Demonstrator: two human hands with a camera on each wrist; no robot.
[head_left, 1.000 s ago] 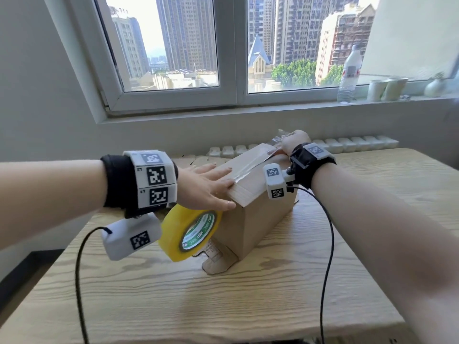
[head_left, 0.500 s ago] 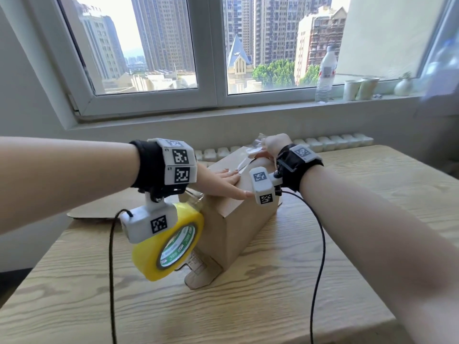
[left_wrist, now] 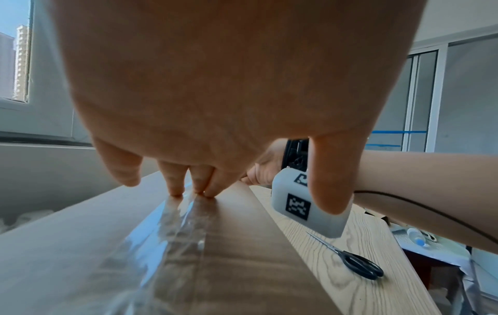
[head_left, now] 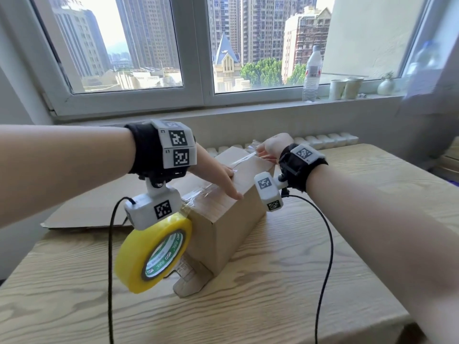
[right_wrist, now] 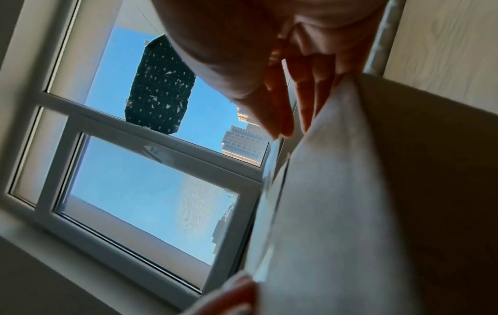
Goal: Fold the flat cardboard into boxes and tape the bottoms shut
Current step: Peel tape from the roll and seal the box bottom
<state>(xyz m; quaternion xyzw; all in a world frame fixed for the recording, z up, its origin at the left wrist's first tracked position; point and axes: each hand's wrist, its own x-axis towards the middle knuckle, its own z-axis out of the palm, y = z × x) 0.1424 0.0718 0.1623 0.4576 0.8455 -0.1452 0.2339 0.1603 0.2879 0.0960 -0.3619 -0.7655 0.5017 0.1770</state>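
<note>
- Box (head_left: pixel 223 207) upside down on desk (head_left: pixel 285 281), bottom flaps up, clear tape strip (head_left: pixel 211 188) laid along centre seam.
- Left hand (head_left: pixel 218 173) flat, fingers straight, pressing strip onto seam; fingertips (left_wrist: pixel 175 189) right on tape in left wrist view.
- Right hand (head_left: pixel 273 147) at far end of box, fingers pinching tape end down over far edge; exact pinch hard to read, right wrist view mostly dark.
- Tape roll (head_left: pixel 155 252) hanging off near end of box on uncut strip, just beside near flap, under left wrist camera.
- Risk: roll weight probably dragging strip off line or peeling near end if left-hand pressure eases.
- Risk: visible wrinkles and bubbles in strip near roll end; likely weak bond, needs smoothing toward near edge.
- Risk: pressing hard mid-seam could cave flaps inward; nothing visible supporting them from inside.
- Risk: camera cables (head_left: pixel 110 256) trailing across desk, could snag on roll or lower flap (head_left: pixel 191 281) sticking out under box.
- Scissors (left_wrist: pixel 350 260) on desk to right of box, near; right hand must let go of far end to reach them, so stick that end first.
- Room: bare desk in front and right of box; flat cardboard (head_left: pixel 87 209) at left, partly over desk edge, limits sliding box that way.
- Far side tight: wall and window sill (head_left: pixel 223 105) near behind box.
</note>
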